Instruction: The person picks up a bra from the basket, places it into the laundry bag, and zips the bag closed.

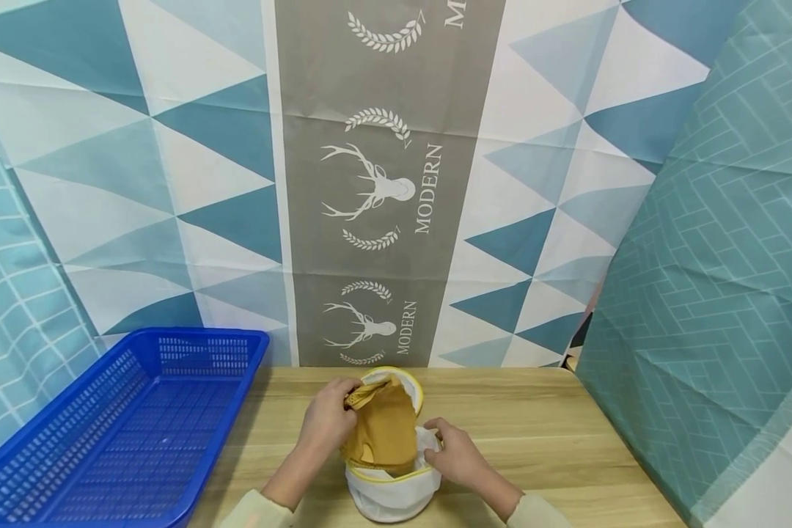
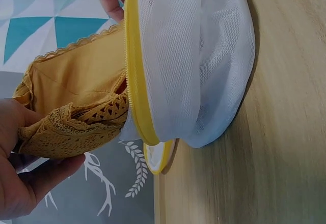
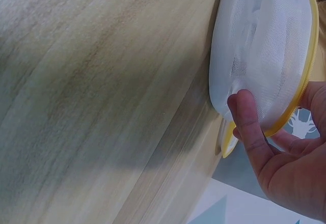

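Note:
A white mesh laundry bag [image 1: 391, 500] with a yellow zip rim stands on the table, its round lid [image 1: 418, 392] folded back behind it. Out of its opening rises a mustard lace-trimmed undergarment [image 1: 388, 429], its lower part hidden inside the bag. My left hand [image 1: 328, 419] pinches the garment's upper left edge between thumb and fingers; lace [image 2: 66, 132] shows there in the left wrist view. At the bag's right side, my right hand [image 1: 458, 456] holds the rim, with fingers [image 3: 247, 117] against the outer mesh and the thumb over the yellow edge.
A blue perforated plastic basket [image 1: 227, 433] stands on the left. The wooden table [image 1: 515, 418] extends to the right of the bag. Patterned cloth [image 1: 383, 242] hangs behind the table, and a green sheet [image 1: 719, 279] hangs along the right side.

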`<move>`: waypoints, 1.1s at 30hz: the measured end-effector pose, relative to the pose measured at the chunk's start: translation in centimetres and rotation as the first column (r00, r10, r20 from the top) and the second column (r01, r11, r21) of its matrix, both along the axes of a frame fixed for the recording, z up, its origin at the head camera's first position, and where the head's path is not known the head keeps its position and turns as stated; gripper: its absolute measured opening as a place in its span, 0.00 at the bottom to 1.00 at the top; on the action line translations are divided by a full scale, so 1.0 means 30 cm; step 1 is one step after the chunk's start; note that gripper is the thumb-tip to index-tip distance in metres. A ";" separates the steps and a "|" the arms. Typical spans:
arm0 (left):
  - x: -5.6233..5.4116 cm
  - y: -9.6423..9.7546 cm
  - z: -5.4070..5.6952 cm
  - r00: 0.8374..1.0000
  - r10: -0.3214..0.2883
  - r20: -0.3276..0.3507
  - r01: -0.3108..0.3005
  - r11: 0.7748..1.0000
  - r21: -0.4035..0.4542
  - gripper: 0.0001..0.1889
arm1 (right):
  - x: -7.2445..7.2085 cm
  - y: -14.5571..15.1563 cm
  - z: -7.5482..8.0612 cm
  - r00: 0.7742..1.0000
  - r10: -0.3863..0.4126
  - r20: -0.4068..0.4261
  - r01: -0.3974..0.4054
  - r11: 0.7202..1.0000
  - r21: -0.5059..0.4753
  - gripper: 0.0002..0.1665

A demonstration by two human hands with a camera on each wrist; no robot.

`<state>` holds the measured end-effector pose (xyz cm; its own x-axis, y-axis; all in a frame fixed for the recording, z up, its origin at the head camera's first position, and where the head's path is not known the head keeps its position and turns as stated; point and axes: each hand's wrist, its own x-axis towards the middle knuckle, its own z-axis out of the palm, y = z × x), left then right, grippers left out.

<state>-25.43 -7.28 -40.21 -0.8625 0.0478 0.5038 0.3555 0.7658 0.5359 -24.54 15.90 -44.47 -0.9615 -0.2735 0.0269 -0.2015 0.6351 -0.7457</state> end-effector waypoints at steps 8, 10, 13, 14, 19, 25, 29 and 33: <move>-0.006 0.018 -0.001 1.000 0.001 -0.011 -0.001 0.999 -0.052 0.23 | 0.004 0.003 -0.003 1.000 0.009 -0.028 -0.009 1.000 0.002 0.25; -0.009 0.026 -0.002 1.000 -0.001 -0.007 0.000 0.997 -0.072 0.23 | 0.004 0.003 -0.002 1.000 0.010 -0.025 -0.010 1.000 -0.004 0.26; -0.012 0.037 -0.003 1.000 -0.006 -0.009 0.005 0.995 -0.103 0.23 | 0.003 0.003 -0.001 1.000 0.010 -0.023 -0.010 1.000 -0.010 0.27; -0.013 0.041 -0.003 1.000 -0.008 -0.015 0.007 0.993 -0.114 0.23 | 0.003 0.002 -0.001 1.000 0.010 -0.025 -0.010 1.000 -0.009 0.27; -0.011 0.060 0.005 0.998 -0.035 -0.054 0.025 0.987 -0.159 0.23 | 0.000 0.004 -0.001 1.000 0.012 -0.028 -0.012 1.000 -0.008 0.27; -0.011 0.080 0.010 0.995 -0.069 -0.066 0.052 0.972 -0.230 0.23 | -0.002 0.009 -0.001 1.000 0.010 -0.018 -0.010 1.000 0.005 0.27; -0.013 0.089 0.012 0.993 -0.091 -0.068 0.069 0.958 -0.279 0.22 | -0.003 0.010 0.002 1.000 0.010 -0.017 -0.009 1.000 0.024 0.27; -0.014 0.098 0.014 0.991 -0.111 -0.070 0.082 0.940 -0.331 0.20 | -0.004 0.011 0.005 0.999 0.014 -0.033 -0.012 0.999 0.041 0.27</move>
<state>-25.84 -4.35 -39.79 -0.7991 0.3033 0.5190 0.4705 0.8530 0.2259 -24.66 16.22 -44.31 -0.9566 -0.2876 0.0475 -0.2345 0.6621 -0.7118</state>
